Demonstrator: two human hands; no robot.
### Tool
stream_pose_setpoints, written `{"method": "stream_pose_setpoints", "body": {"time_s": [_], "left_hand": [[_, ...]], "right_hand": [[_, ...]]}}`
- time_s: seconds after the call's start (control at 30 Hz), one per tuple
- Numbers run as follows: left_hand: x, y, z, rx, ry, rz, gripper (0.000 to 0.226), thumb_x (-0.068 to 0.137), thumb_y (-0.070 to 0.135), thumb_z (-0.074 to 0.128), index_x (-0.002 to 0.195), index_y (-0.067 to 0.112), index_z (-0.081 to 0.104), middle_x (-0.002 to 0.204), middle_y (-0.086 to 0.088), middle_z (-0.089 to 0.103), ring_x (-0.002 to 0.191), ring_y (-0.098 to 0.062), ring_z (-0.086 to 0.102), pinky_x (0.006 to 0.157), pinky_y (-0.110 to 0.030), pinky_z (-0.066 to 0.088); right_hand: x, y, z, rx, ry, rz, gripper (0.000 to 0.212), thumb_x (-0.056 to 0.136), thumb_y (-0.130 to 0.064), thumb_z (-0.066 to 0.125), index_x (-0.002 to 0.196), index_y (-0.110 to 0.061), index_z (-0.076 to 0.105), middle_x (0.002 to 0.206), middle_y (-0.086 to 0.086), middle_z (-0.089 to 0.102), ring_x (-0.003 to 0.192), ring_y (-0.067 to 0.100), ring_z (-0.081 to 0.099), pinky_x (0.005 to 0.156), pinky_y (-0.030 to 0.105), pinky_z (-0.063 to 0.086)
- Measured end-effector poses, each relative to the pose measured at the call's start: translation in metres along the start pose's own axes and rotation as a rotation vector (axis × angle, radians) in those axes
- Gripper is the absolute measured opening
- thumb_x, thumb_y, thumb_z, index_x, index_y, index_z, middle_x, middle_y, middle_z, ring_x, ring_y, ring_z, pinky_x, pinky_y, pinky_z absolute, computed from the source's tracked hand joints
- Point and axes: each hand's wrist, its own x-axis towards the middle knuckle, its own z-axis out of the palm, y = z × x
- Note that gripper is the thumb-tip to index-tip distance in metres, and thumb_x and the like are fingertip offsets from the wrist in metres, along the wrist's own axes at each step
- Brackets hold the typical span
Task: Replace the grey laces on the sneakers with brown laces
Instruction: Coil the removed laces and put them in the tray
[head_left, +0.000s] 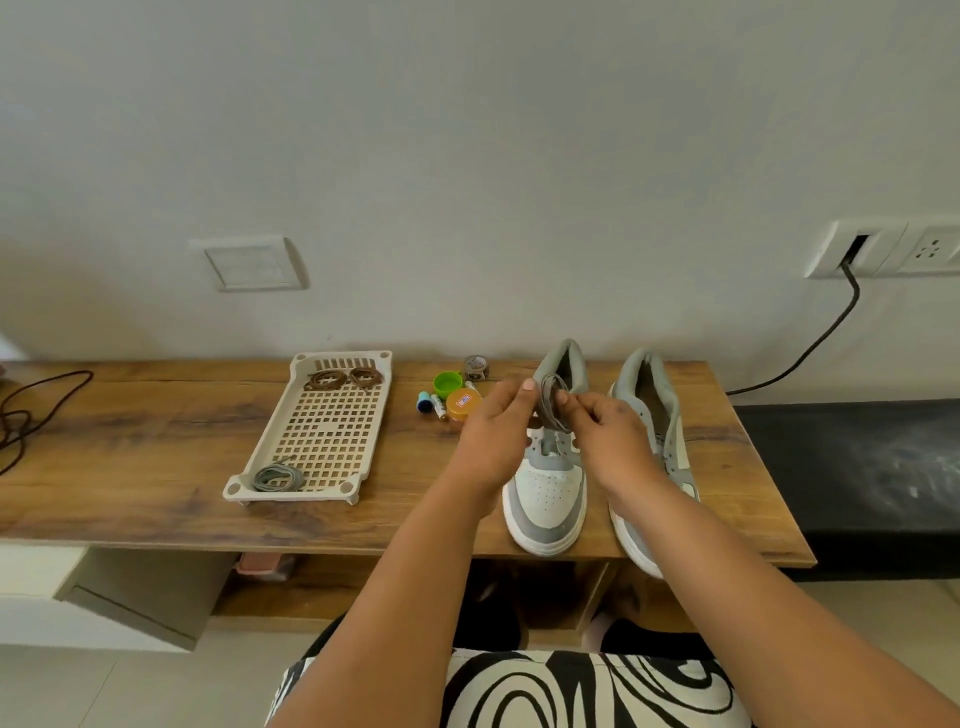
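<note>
Both hands — left hand (493, 441), right hand (608, 436) — pinch grey lace (551, 402) coiled above left sneaker (548, 483). I judge: unlacing done; next, drop coil in tray (270, 457), fetch brown laces (345, 378).

Two sneakers stand on the table: one (548, 483) at 6 o'clock of the held lace, the other (649, 415) at its 3 o'clock. Two hands, left (493, 431) and right (610, 431). Three grey laces: one bundle (551, 402) between the hands, one coil (278, 477) at the tray's (291, 415) 7 o'clock corner. Two brown lace coils (325, 380) (363, 376) at its 12 o'clock end. One tray. One green cap (447, 383), one orange lid (464, 404), one tape roll (476, 367), two wall plates (252, 263) (883, 249).
</note>
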Motion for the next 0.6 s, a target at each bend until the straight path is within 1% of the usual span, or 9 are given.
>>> {"method": "stream_pose_setpoints", "body": {"time_s": [0.07,0.1,0.13,0.2,0.3,0.4,0.47,0.53,0.6], "left_hand": [[0.003,0.005,-0.018,-0.008,0.061,-0.019,0.029,0.107,0.026,0.040,0.114,0.010,0.063,0.103,-0.003,0.070,0.091,-0.013,0.065,0.075,-0.023,0.051],[0.005,0.006,-0.031,-0.022,0.109,-0.039,0.027,0.106,0.024,0.041,0.113,0.009,0.062,0.100,-0.003,0.069,0.086,-0.012,0.064,0.070,-0.022,0.052],[0.007,0.007,-0.045,-0.039,0.164,-0.060,0.025,0.106,0.022,0.042,0.111,0.008,0.061,0.099,-0.004,0.067,0.082,-0.011,0.063,0.065,-0.021,0.052],[0.011,0.005,-0.083,-0.050,0.315,-0.073,0.020,0.105,0.019,0.043,0.107,0.010,0.060,0.100,-0.007,0.064,0.078,-0.013,0.061,0.059,-0.020,0.051],[0.012,-0.008,-0.147,0.004,0.540,-0.124,0.018,0.103,0.018,0.046,0.110,0.012,0.062,0.105,-0.007,0.066,0.080,-0.015,0.060,0.064,-0.024,0.050],[-0.001,-0.033,-0.204,-0.037,0.775,-0.286,0.020,0.100,0.023,0.052,0.115,0.013,0.062,0.104,-0.005,0.066,0.084,-0.015,0.062,0.064,-0.028,0.049],[-0.008,-0.048,-0.228,-0.132,0.891,-0.376,0.026,0.098,0.022,0.052,0.121,0.013,0.059,0.107,-0.009,0.065,0.093,-0.022,0.065,0.072,-0.035,0.054],[-0.007,-0.058,-0.243,-0.178,0.949,-0.412,0.025,0.098,0.022,0.053,0.121,0.014,0.057,0.111,-0.011,0.063,0.099,-0.027,0.064,0.082,-0.041,0.057],[-0.002,-0.063,-0.250,-0.171,1.000,-0.415,0.020,0.095,0.027,0.055,0.113,0.019,0.057,0.115,-0.010,0.060,0.100,-0.028,0.063,0.086,-0.044,0.057]], "right_hand": [[0.007,-0.009,0.011,0.031,-0.041,0.001,0.031,0.100,-0.040,0.051,0.080,-0.023,0.069,0.082,0.015,0.068,0.070,0.019,0.056,0.066,0.034,0.046],[0.010,-0.013,0.021,0.039,-0.067,0.009,0.032,0.100,-0.040,0.051,0.079,-0.023,0.069,0.077,0.012,0.067,0.068,0.018,0.055,0.066,0.036,0.046],[0.013,-0.017,0.031,0.037,-0.092,0.020,0.033,0.099,-0.040,0.052,0.079,-0.021,0.069,0.076,0.010,0.065,0.067,0.017,0.054,0.067,0.035,0.044],[0.020,-0.023,0.060,-0.012,-0.168,0.001,0.037,0.099,-0.038,0.053,0.074,-0.014,0.064,0.073,0.013,0.060,0.068,0.019,0.049,0.066,0.032,0.035],[0.027,-0.036,0.109,-0.183,-0.344,-0.039,0.043,0.101,-0.037,0.051,0.062,-0.018,0.051,0.065,0.005,0.047,0.067,0.022,0.045,0.059,0.033,0.027],[0.038,-0.047,0.158,-0.398,-0.523,-0.069,0.043,0.102,-0.038,0.047,0.064,-0.017,0.049,0.066,0.002,0.046,0.064,0.019,0.044,0.053,0.032,0.025],[0.047,-0.051,0.189,-0.508,-0.586,-0.083,0.042,0.103,-0.038,0.046,0.071,-0.013,0.053,0.066,0.003,0.047,0.062,0.017,0.045,0.052,0.031,0.027],[0.055,-0.054,0.217,-0.593,-0.622,-0.124,0.040,0.103,-0.040,0.044,0.077,-0.013,0.059,0.075,0.005,0.055,0.076,0.022,0.053,0.059,0.031,0.035],[0.062,-0.052,0.241,-0.733,-0.643,-0.173,0.041,0.104,-0.043,0.039,0.097,-0.016,0.068,0.103,0.008,0.064,0.102,0.028,0.056,0.081,0.034,0.043]]}}
